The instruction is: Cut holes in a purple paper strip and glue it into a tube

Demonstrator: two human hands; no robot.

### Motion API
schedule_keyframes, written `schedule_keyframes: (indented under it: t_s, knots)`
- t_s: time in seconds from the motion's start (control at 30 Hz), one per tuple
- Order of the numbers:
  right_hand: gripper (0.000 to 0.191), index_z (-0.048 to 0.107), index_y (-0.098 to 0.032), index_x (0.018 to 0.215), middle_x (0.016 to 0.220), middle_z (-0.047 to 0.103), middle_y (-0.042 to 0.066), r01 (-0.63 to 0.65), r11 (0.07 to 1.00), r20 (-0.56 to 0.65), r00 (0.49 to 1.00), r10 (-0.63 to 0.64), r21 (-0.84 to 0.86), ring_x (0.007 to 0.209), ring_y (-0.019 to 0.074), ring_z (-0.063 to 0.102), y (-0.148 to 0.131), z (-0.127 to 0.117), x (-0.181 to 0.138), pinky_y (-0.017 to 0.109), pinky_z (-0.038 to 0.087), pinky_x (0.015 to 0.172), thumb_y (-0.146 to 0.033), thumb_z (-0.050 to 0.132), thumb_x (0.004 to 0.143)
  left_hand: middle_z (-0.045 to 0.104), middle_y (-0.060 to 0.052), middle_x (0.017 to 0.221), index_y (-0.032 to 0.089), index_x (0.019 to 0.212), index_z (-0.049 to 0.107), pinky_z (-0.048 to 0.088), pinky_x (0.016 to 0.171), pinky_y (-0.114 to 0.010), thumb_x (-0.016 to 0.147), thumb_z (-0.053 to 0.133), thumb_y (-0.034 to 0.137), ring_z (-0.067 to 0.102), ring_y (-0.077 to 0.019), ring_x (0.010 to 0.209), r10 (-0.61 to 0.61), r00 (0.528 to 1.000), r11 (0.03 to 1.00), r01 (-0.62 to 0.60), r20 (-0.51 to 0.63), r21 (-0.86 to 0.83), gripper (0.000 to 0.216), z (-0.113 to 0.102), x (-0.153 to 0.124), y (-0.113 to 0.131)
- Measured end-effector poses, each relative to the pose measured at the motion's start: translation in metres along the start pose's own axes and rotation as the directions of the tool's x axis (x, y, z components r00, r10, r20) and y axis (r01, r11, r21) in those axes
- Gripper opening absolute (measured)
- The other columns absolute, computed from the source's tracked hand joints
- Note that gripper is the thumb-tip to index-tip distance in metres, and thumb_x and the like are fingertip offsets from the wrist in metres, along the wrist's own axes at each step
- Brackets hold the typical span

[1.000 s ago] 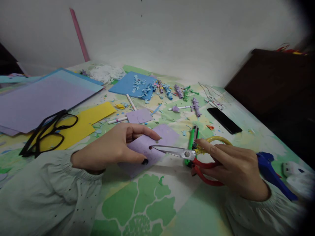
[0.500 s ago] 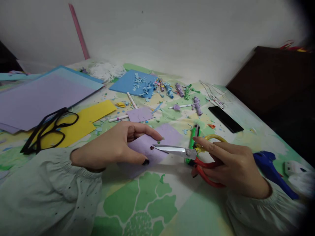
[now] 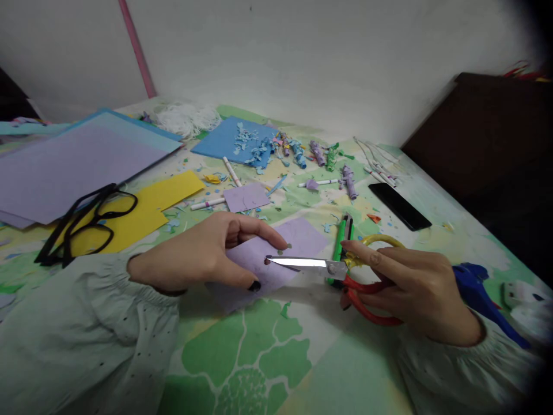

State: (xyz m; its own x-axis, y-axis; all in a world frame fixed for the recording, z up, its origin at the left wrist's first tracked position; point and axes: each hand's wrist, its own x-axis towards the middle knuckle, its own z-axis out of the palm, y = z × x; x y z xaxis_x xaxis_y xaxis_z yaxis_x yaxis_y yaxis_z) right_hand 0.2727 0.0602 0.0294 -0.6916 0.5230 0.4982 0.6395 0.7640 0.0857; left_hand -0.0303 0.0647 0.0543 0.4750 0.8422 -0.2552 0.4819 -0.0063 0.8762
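A piece of purple paper (image 3: 276, 282) with small holes in it is gripped by my left hand (image 3: 203, 253), thumb on the near side and index finger along the top. My right hand (image 3: 415, 288) is closed on a pair of scissors (image 3: 306, 263) with one yellow and one red handle. The scissor tips point left and reach a hole in the paper, between my left thumb and index finger. Just behind the scissors lies a green box cutter (image 3: 344, 236), partly hidden by them.
Black glasses (image 3: 90, 230) rest on yellow paper (image 3: 159, 196) at the left, near large purple sheets (image 3: 78, 161). Farther back are blue foam (image 3: 220, 141), rolled paper figures (image 3: 349, 181) and white string (image 3: 185, 120). A phone (image 3: 400, 206) and a blue glue gun (image 3: 484, 300) lie at the right.
The scissor blades have come together, with the tips still at the hole. My right hand has shifted slightly right within the view. My left hand keeps its grip on the paper.
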Motion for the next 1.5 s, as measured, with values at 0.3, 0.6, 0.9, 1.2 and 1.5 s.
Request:
schedule_keyframes:
  t_s: [0.3,0.6,0.9,1.2,1.5]
  knots:
    - [0.039,0.063,-0.017,0.118,0.053,0.053,-0.004,-0.06,0.981,0.044,0.998,0.053,0.185,0.042,0.0086,0.042,0.0,0.003,-0.001,0.021,0.035,0.042,-0.034,0.065,0.083,0.068,0.001,0.113,0.025,0.101,0.069,0.048,0.066,-0.022,0.06,0.069,0.018,0.064,-0.0236,0.099,-0.022,1.0,0.999,0.021,-0.008,-0.033,0.042,0.001,0.0,0.0]
    - [0.048,0.06,-0.016,0.124,0.053,0.053,-0.004,-0.178,0.933,0.207,0.972,0.116,0.314,0.044,0.0095,0.046,-0.002,0.003,-0.004,0.021,0.039,0.045,-0.033,0.067,0.08,0.068,0.001,0.112,0.026,0.098,0.069,0.048,0.07,-0.023,0.059,0.07,0.018,0.06,-0.0265,0.109,-0.037,0.999,0.997,0.036,-0.013,-0.074,0.04,0.001,-0.002,0.001]
    - [0.05,0.058,-0.019,0.126,0.065,0.064,0.001,-0.121,0.98,0.133,0.986,0.101,0.156,0.05,0.0114,0.056,-0.007,0.001,-0.001,0.021,0.039,0.046,-0.038,0.065,0.08,0.067,0.002,0.113,0.027,0.1,0.069,0.049,0.075,-0.025,0.06,0.069,0.016,0.058,-0.0273,0.113,-0.033,0.999,0.998,0.032,-0.002,-0.048,0.041,0.001,-0.001,0.002]
    - [0.047,0.063,-0.019,0.121,0.06,0.062,-0.002,-0.152,0.966,0.14,0.982,0.124,0.209,0.046,0.0099,0.053,-0.004,0.005,-0.006,0.021,0.037,0.042,-0.034,0.07,0.077,0.068,0.003,0.112,0.028,0.1,0.069,0.049,0.074,-0.023,0.06,0.069,0.016,0.059,-0.0252,0.11,-0.006,1.0,1.0,0.006,0.002,-0.029,0.041,0.001,0.003,-0.002]
    - [0.053,0.06,-0.017,0.124,0.048,0.061,-0.006,-0.517,0.686,0.305,0.856,0.418,0.512,0.039,0.0083,0.047,-0.011,0.004,0.0,0.019,0.041,0.042,-0.034,0.071,0.076,0.066,0.0,0.114,0.026,0.109,0.063,0.049,0.062,-0.02,0.064,0.07,0.016,0.065,-0.0185,0.089,-0.01,0.998,0.991,0.002,-0.065,-0.132,0.047,0.002,0.001,-0.003]
